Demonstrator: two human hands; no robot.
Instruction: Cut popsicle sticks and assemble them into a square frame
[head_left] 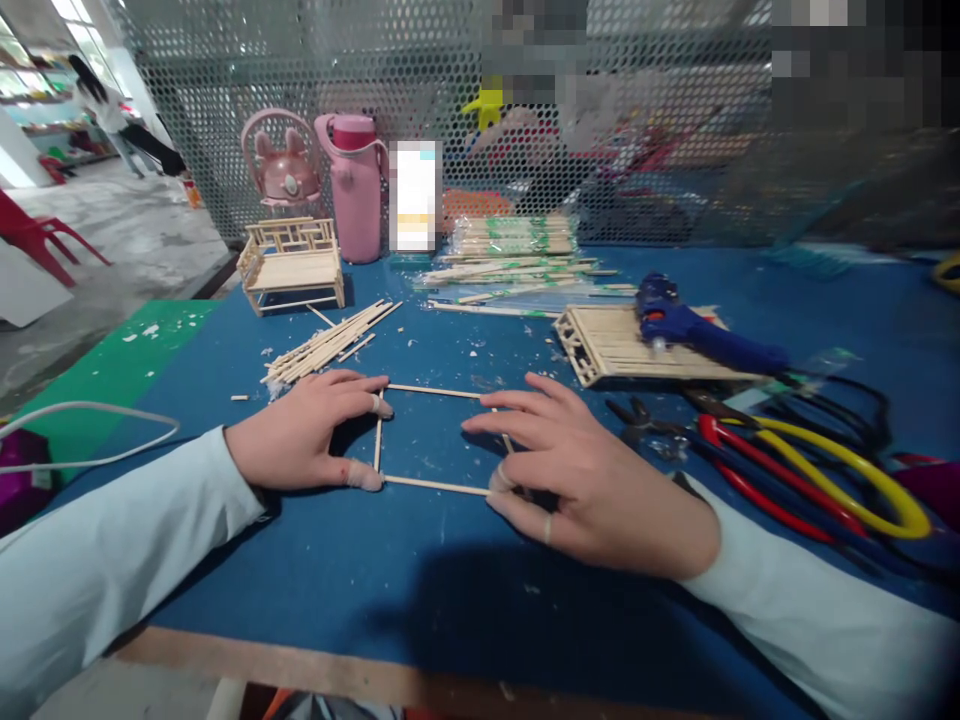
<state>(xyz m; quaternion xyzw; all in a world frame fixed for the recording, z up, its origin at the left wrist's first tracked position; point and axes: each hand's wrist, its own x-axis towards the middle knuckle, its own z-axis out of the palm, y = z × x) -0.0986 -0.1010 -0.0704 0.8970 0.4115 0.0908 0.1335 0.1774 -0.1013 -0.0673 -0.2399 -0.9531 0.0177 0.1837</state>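
Four thin wooden sticks form a rectangular frame (435, 487) lying on the blue table (300, 570). My left hand (315, 430) rests at the frame's left side, thumb at the lower left corner and fingertips at the upper left, with the left stick between them. At the right side, my right hand (577, 470) has its thumb and a finger at the lower right corner and other fingers spread near the upper right corner. It partly hides the right stick. Pale coverings wrap some fingertips of both hands.
Loose sticks (330, 342) and a small bamboo bench (296, 272) are at the back left, near a pink bottle (358, 190). At the right lie a slatted piece (600, 340), a blue glue gun (705, 335), and pliers (787, 480). Wrapped sticks (514, 237) lie behind.
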